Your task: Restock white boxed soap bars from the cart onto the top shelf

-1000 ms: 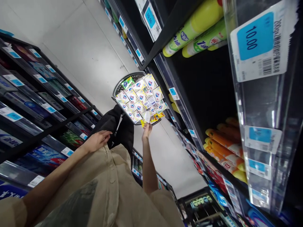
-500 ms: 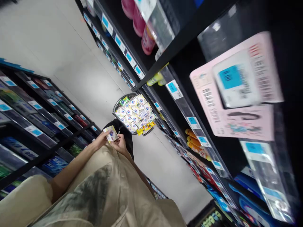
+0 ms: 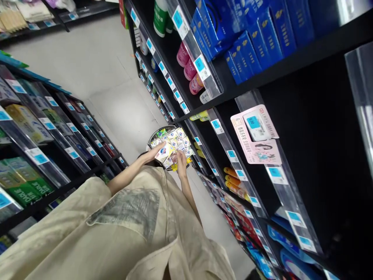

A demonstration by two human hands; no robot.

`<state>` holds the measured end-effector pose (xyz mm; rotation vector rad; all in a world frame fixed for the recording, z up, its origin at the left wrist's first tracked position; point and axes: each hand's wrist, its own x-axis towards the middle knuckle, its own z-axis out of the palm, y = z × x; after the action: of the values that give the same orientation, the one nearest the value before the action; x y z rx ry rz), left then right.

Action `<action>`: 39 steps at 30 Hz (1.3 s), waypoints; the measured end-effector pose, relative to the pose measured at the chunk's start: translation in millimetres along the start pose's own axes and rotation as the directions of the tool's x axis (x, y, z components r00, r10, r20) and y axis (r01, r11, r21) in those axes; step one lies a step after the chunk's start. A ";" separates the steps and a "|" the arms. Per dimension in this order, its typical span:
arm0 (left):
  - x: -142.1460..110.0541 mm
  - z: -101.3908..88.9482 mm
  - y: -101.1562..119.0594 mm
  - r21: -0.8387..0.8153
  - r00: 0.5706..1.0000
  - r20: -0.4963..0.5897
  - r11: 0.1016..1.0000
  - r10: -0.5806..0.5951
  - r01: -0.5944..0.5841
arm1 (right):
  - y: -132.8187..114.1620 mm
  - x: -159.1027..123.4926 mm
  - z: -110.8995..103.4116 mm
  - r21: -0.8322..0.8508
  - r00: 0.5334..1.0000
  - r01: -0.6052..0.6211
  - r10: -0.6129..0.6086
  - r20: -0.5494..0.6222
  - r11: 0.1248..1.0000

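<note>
A dark wire basket (image 3: 155, 134) full of several small white and yellow soap boxes stands on the aisle floor ahead of me. My left hand (image 3: 152, 153) grips one such soap box (image 3: 163, 152) just above the basket's near side. My right hand (image 3: 181, 165) reaches in beside it, fingers curled among the boxes (image 3: 178, 139); what it grips is too small to name. My beige shirt (image 3: 128, 229) fills the lower part of the view.
Black shelving (image 3: 221, 101) with blue price tags lines the right: blue cartons (image 3: 247, 42), pink bottles (image 3: 188, 68), orange tubes (image 3: 234, 181). Another rack (image 3: 43, 132) of boxed goods lines the left. The pale floor (image 3: 96, 62) runs on between them.
My right hand went from the basket back to my body, where both hands held a soap box. Now both hands are out over the basket again. My head has tilted up.
</note>
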<state>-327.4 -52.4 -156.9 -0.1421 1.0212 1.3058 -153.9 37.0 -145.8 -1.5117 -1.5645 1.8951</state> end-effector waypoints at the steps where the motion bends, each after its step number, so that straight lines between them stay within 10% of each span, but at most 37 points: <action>1: -3.1 0.4 1.7 -0.007 0.999 0.029 1.000 -0.014 0.014 | -4.1 1.9 1.0 -0.020 1.000 0.006 -0.006 0.024 1.000; 11: -50.1 -4.4 -10.6 -0.092 0.997 -0.076 0.996 0.002 -0.009 | -2.6 -21.0 31.7 -0.034 0.987 0.071 -0.066 0.149 0.997; 20: -62.2 62.7 -76.5 0.177 0.893 -0.316 0.944 0.321 -0.277 | 34.0 -88.5 -47.8 0.207 0.998 0.064 -0.068 0.010 0.976; 31: -68.8 152.2 -116.3 0.680 0.899 0.242 0.597 0.365 -0.425 | 52.2 -164.4 -123.9 0.458 0.988 -0.029 0.094 -0.120 0.889; 39: -87.8 170.1 -102.4 0.675 0.752 0.630 0.340 0.196 -0.655 | 47.2 -173.9 -107.5 0.696 0.916 0.102 0.206 -0.344 0.710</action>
<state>-142.6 -44.6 -43.3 1.3154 1.2432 1.0187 26.5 -46.5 -78.5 -1.4345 -0.4981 1.7434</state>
